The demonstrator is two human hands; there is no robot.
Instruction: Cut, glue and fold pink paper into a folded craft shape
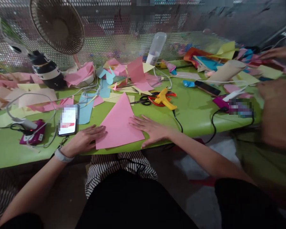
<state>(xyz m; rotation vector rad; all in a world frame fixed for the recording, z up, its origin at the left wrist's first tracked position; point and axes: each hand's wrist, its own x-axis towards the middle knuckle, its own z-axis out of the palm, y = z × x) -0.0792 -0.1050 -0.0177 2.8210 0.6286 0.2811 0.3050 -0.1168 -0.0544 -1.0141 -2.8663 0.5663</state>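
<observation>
A pink sheet of paper point(120, 127), folded to a triangle-like shape with its point away from me, lies at the front edge of the green table point(193, 114). My left hand point(87, 138) rests at its lower left corner, fingertips on the paper. On its right side, my right hand point(151, 128) lies flat with fingers spread over the edge. Neither hand grips the sheet. Just beyond it are black-handled scissors point(145, 100) and a yellow glue gun point(165, 99). A lit phone point(68, 120) lies left of the sheet, near my left hand.
Paper scraps point(139, 76) are heaped along the back. A fan point(58, 27), a dark bottle point(47, 70) and a clear bottle point(156, 47) stand there. Corded power strips point(33, 132) lie left and right. Another person's arm point(276, 111) reaches in from the right.
</observation>
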